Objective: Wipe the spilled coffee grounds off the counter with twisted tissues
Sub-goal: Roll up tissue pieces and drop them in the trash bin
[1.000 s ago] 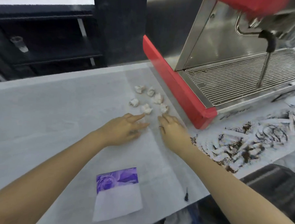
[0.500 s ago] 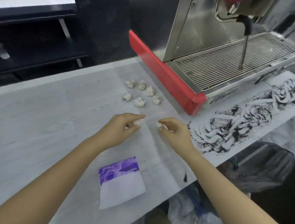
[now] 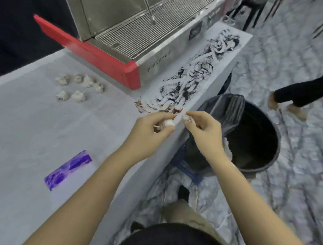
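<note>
Dark coffee grounds lie smeared in swirls along the white counter in front of the espresso machine. My left hand pinches a small twisted tissue at the near end of the spill. My right hand grips another twisted tissue just beside it, over the counter's front edge. Several more twisted tissues sit in a loose cluster on the counter to the left of the machine.
A steel espresso machine with a red side panel stands at the back. A purple tissue pack lies near me on the left. A black bin with a liner stands on the floor below the counter edge. Another person's legs pass at right.
Both hands picked up a twisted tissue each from the cluster, then moved right to the near end of the coffee spill. The view swung right and down, showing the bin.
</note>
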Demonstrator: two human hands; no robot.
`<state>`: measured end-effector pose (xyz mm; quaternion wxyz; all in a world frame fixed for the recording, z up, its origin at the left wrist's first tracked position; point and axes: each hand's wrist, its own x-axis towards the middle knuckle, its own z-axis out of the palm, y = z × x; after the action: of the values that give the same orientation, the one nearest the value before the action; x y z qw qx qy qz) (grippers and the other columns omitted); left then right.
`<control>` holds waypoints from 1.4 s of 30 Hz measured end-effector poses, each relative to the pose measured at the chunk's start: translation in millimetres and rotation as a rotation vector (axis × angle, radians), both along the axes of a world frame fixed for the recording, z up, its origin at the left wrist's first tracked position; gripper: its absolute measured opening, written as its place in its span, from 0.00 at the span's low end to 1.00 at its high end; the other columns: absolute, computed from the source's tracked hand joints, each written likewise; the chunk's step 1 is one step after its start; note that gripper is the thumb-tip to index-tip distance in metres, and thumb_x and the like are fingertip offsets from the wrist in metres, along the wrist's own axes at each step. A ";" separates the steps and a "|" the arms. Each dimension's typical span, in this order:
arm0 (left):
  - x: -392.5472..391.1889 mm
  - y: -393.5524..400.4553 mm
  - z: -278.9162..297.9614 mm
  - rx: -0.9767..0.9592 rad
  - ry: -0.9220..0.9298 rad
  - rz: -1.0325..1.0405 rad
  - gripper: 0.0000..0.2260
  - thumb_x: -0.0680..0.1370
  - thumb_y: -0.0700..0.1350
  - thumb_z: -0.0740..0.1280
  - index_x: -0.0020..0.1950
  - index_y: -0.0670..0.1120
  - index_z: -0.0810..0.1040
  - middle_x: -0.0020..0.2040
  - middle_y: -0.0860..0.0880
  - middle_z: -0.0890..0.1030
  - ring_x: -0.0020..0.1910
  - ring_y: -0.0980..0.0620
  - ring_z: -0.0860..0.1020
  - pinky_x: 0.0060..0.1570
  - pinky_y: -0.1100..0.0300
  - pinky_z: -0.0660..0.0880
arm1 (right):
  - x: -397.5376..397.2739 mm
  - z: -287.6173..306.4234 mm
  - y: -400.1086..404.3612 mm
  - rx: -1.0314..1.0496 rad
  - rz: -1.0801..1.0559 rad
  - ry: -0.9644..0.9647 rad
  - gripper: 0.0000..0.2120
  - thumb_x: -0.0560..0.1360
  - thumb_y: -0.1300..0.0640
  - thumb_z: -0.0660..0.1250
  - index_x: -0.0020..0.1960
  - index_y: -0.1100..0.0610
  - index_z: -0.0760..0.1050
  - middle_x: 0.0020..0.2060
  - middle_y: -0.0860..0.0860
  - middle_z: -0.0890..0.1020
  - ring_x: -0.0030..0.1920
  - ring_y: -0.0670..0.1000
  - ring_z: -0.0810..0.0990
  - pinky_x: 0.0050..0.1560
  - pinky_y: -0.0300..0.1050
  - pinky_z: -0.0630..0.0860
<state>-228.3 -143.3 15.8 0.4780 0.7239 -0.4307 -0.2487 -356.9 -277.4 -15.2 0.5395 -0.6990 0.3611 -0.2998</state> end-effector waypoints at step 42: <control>-72.2 -160.4 -15.5 -0.009 0.056 0.478 0.11 0.79 0.45 0.68 0.62 0.49 0.81 0.56 0.56 0.83 0.55 0.59 0.80 0.55 0.65 0.77 | -18.4 23.9 -194.8 0.065 0.524 0.057 0.11 0.79 0.56 0.67 0.61 0.52 0.77 0.55 0.45 0.82 0.56 0.41 0.80 0.56 0.35 0.76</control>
<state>-300.6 -303.7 0.3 0.5383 0.7960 -0.2348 -0.1468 -375.3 -472.1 8.7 0.6103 -0.7593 0.1924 -0.1184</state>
